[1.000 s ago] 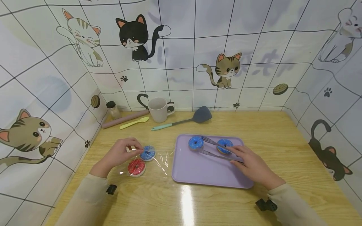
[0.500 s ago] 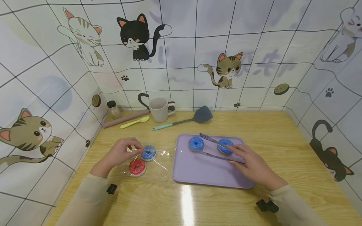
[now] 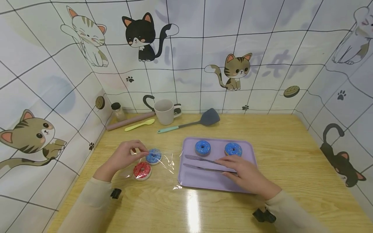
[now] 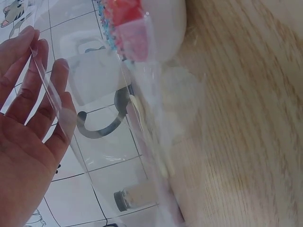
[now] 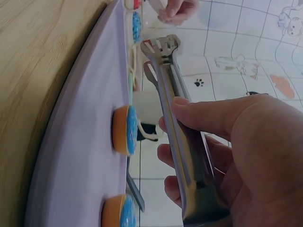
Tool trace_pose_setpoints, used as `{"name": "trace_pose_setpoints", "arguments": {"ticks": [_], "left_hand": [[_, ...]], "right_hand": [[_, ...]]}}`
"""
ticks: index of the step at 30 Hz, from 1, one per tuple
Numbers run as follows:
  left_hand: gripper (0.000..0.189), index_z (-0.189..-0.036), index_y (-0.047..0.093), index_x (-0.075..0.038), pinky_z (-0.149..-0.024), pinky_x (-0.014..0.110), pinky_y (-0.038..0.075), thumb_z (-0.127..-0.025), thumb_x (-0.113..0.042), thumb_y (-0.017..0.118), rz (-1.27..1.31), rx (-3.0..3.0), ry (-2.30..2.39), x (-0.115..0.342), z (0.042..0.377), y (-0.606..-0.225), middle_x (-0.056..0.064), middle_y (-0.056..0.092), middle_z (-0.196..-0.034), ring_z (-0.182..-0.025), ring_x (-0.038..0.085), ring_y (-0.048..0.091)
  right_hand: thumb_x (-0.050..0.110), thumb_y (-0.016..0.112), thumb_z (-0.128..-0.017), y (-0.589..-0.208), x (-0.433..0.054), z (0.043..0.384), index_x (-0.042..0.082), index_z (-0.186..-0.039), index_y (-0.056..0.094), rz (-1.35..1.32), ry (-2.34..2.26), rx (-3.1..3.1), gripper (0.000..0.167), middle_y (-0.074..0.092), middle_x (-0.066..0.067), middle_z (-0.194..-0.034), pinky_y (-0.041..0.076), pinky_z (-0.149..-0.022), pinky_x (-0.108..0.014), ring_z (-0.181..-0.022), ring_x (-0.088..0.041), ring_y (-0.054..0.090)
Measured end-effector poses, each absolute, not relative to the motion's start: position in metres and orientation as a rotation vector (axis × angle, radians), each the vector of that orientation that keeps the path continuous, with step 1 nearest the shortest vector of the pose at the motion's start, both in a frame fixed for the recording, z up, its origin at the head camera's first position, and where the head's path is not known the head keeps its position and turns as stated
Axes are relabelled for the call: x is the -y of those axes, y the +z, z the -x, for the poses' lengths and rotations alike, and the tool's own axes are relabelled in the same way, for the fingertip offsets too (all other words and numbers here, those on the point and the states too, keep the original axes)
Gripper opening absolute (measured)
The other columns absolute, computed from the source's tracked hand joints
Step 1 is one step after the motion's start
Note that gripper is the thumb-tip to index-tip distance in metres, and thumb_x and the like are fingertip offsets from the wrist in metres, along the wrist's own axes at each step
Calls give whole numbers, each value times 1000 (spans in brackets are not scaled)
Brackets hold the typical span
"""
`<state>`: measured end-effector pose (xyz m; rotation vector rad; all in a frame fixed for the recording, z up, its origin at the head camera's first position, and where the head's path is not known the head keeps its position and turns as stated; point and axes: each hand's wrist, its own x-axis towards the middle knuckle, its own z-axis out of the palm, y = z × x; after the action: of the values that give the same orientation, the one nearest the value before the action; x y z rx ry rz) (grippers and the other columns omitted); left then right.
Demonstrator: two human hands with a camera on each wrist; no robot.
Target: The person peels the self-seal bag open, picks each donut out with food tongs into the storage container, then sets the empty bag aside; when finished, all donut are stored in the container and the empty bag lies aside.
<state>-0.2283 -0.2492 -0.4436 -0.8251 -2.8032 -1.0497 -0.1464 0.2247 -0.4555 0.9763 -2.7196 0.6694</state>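
Note:
Between thumb and fingertips my left hand (image 3: 126,157) pinches the edge of a clear plastic bag (image 4: 102,123). In or under that film lie a red donut (image 3: 142,170) and a sprinkled blue donut (image 3: 153,156); I cannot tell exactly how the film wraps them. My right hand (image 3: 247,176) grips metal tongs (image 5: 177,132), their arms spread apart with nothing between the tips. The tongs hover over the purple tray (image 3: 201,183), pointing left. Toward the tray's back sit two blue-iced donuts, the left one (image 3: 202,148) and the right one (image 3: 233,149), apart from the tongs.
Along the back wall stand a grey mug (image 3: 164,112) and a black-capped jar (image 3: 118,112). A rolling pin (image 3: 131,121), a yellow spoon (image 3: 140,125) and a spatula (image 3: 201,119) lie there too. A cat-printed sheet covers the walls.
My right hand has drawn the tongs away from the left blue donut on the tray, leftward and toward me. My left hand keeps its pinch on the bag, whose film has shifted slightly.

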Motion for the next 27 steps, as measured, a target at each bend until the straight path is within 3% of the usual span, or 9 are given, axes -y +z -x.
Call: {"name": "trace_pose_setpoints", "arguments": {"ticks": [10, 27], "left_hand": [[5, -93, 80, -23, -73, 31, 50, -93, -18, 79, 826, 2797, -1051, 249, 227, -442, -12, 72, -93, -84, 5, 63], [4, -94, 81, -20, -74, 39, 53, -93, -17, 79, 843, 2790, -1078, 244, 230, -442, -11, 73, -95, -85, 5, 63]], "right_hand": [[27, 73, -98, -466, -183, 161, 23, -145, 61, -1041, 698, 2797, 49, 63, -3, -142, 49, -108, -45, -132, -22, 59], [28, 72, -98, -473, -131, 181, 18, -148, 58, -1033, 661, 2872, 53, 61, -11, -144, 47, -111, -48, -134, -29, 57]]}}
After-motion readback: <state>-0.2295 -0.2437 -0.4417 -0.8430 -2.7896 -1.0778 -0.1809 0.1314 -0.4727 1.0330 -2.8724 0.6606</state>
